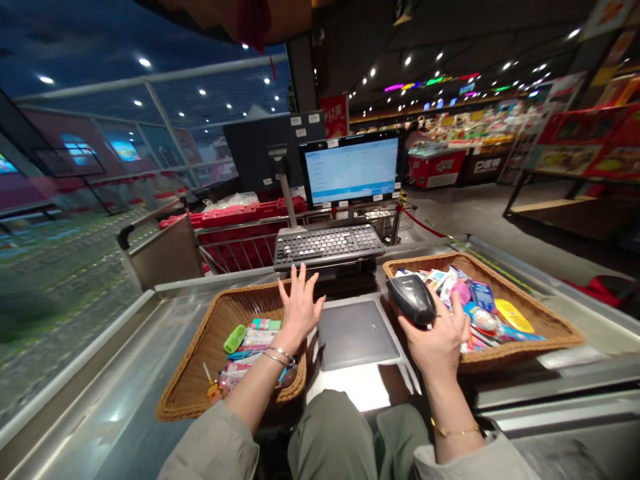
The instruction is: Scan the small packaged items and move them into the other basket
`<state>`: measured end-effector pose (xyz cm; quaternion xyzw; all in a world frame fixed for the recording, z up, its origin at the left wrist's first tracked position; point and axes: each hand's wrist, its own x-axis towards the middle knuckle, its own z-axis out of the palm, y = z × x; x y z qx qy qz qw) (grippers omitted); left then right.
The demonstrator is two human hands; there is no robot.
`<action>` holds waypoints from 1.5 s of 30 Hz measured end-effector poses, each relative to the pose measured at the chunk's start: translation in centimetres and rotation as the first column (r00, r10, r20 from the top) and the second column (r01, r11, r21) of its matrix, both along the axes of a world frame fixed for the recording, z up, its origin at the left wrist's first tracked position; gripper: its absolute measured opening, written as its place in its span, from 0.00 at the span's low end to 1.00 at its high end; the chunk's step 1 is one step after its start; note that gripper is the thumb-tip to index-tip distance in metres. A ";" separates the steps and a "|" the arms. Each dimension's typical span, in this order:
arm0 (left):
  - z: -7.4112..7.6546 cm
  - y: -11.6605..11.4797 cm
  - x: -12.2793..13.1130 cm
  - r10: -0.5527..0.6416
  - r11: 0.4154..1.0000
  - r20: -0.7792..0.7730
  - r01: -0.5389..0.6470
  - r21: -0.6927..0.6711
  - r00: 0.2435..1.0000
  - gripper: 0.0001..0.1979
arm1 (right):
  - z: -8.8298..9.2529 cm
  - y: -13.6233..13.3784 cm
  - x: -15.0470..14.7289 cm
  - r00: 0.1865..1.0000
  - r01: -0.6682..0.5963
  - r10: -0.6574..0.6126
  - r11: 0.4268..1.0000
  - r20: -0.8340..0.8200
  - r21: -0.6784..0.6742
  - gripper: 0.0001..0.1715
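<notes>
My left hand [300,310] is open with its fingers spread, holding nothing, above the right corner of a wicker basket [200,353] of small packaged goods. Its fingers point towards a black keyboard [325,245]. My right hand [435,337] grips a black handheld barcode scanner [411,300] over the near edge of a second wicker basket [530,313]. That basket is piled with colourful packets and bottles [475,307]. Between the baskets lies a flat grey scale plate [355,333], with neither hand on it.
A stainless steel checkout counter [120,373] runs around the baskets. Behind the keyboard stand a lit monitor [351,169] and a metal rack of red shopping baskets [235,233]. Store displays and shelves [470,137] fill the far right.
</notes>
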<state>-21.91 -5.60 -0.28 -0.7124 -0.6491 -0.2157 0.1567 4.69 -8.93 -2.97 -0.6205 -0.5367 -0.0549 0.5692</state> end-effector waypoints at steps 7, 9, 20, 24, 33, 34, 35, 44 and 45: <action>-1.1 -2.8 -5.9 0.131 0.989 -0.017 -0.131 -0.075 0.991 0.29 | -1.4 0.7 -3.5 0.982 -0.159 0.170 0.978 0.082 -0.133 0.27; -1.2 -3.4 -7.8 0.158 0.983 -0.035 -0.161 -0.085 0.987 0.30 | -1.8 0.9 -4.5 0.974 -0.189 0.204 0.970 0.095 -0.151 0.25; -2.4 -5.0 -15.3 0.189 0.919 -0.157 -0.231 -0.320 0.969 0.27 | -2.9 1.1 -8.4 0.945 -0.269 0.303 0.935 0.125 -0.230 0.18; -3.4 -4.7 -16.2 0.064 0.856 -0.199 -0.156 -0.493 0.978 0.25 | -3.2 1.2 -9.1 0.934 -0.294 0.331 0.926 0.137 -0.236 0.18; -6.6 -3.4 -14.5 -0.184 0.695 -0.067 0.081 -0.715 0.981 0.15 | -3.6 1.3 -9.8 0.925 -0.312 0.352 0.917 0.139 -0.247 0.17; -6.8 -3.4 -14.2 -0.201 0.690 -0.046 0.108 -0.716 0.979 0.13 | -3.6 1.2 -9.8 0.921 -0.321 0.362 0.914 0.142 -0.248 0.17; -6.9 -3.4 -14.0 -0.214 0.688 -0.023 0.134 -0.713 0.977 0.11 | -3.6 1.2 -9.8 0.917 -0.329 0.372 0.910 0.146 -0.251 0.16; -3.3 -2.3 -14.7 0.070 0.865 0.217 0.050 -0.500 0.974 0.09 | -3.5 1.3 -9.4 0.926 -0.322 0.358 0.915 0.122 -0.242 0.16; -3.0 -2.0 -15.0 0.126 0.886 0.257 0.008 -0.463 0.958 0.11 | -3.5 1.3 -9.4 0.925 -0.324 0.360 0.915 0.120 -0.242 0.16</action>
